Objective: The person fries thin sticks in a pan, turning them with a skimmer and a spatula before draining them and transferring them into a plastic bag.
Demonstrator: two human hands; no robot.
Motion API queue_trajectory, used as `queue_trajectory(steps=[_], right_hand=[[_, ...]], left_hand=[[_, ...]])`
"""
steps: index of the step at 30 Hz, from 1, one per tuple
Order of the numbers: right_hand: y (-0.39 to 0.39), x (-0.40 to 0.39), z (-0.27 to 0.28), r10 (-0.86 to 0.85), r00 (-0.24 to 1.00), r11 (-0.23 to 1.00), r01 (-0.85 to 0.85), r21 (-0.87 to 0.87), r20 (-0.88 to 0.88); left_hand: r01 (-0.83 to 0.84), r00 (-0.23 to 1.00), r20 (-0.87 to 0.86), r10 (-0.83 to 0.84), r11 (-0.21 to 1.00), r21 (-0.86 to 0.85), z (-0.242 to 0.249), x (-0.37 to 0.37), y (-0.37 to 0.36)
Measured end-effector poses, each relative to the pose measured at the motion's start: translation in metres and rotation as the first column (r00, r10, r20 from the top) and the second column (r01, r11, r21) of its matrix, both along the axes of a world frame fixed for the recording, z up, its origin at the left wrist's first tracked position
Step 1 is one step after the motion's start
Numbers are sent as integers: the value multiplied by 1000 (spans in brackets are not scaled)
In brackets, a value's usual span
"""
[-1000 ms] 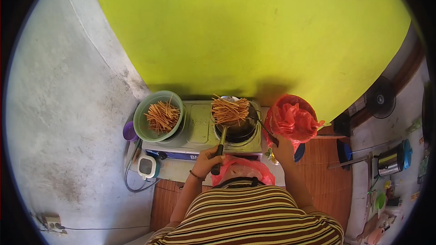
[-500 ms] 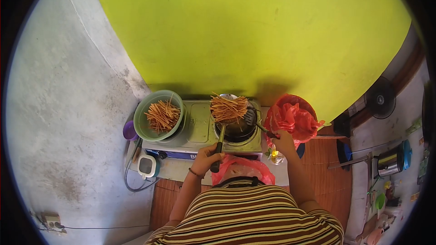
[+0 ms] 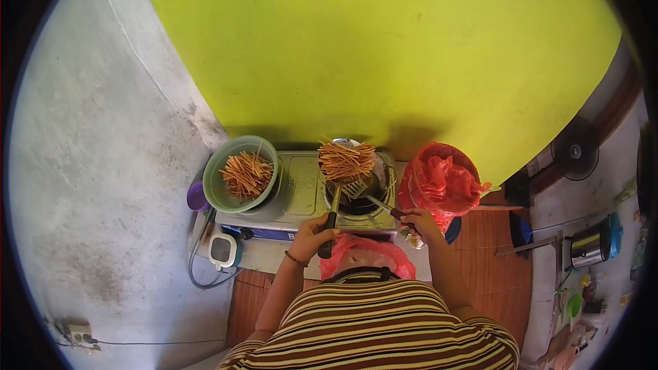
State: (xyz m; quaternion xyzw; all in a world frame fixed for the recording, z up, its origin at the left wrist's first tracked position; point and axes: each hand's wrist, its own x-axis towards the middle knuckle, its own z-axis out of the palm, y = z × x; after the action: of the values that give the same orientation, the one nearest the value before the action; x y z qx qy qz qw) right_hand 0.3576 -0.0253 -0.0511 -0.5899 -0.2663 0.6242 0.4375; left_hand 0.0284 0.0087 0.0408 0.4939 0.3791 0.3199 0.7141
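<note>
My left hand [image 3: 313,238] is closed around the dark handle of a strainer [image 3: 333,214]. A heap of thin golden-brown fried sticks [image 3: 347,162] covers the strainer's bowl, over the back of a dark pan [image 3: 373,207]. In my right hand [image 3: 422,223] is a slotted spatula [image 3: 354,188], its head over the pan just below the heap. The pan sits on the right burner of a gas stove [image 3: 299,164]. At the left of the stove, a green basin [image 3: 214,164] contains more fried sticks [image 3: 247,174].
Right of the stove stands a red container lined with a red plastic bag [image 3: 445,179]. Another red plastic bag [image 3: 397,255] lies in front of me. A white-lidded container [image 3: 221,249] and a purple bowl [image 3: 197,196] are at the left. A yellow-green wall [image 3: 370,48] rises behind.
My right hand has moved slightly down, and the spatula's head has swung left and down from the heap's right side to below it. My left hand keeps the strainer nearly still.
</note>
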Motion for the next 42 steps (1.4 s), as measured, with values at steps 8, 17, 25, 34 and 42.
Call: queue_trajectory(steps=[8,17,25,34,42], right_hand=[[-5,-28,-15,-47,993,988,30,151,110],[-8,-35,-12,-25,972,982,-20,187,235],[-8,-36,-12,-7,952,979,-56,197,305],[-9,-37,-13,-41,995,992,29,126,94],[-20,-42,-32,-115,935,993,100,-61,-337]], left_hand=[[37,999,-3,-37,999,-34,-9,5,0],[66,998,-12,-67,997,-39,-11,9,-1],[76,997,-11,-76,997,-19,-14,9,-2],[69,998,6,-69,998,-8,-18,9,-2],[15,999,52,-14,1000,-23,-19,13,-5]])
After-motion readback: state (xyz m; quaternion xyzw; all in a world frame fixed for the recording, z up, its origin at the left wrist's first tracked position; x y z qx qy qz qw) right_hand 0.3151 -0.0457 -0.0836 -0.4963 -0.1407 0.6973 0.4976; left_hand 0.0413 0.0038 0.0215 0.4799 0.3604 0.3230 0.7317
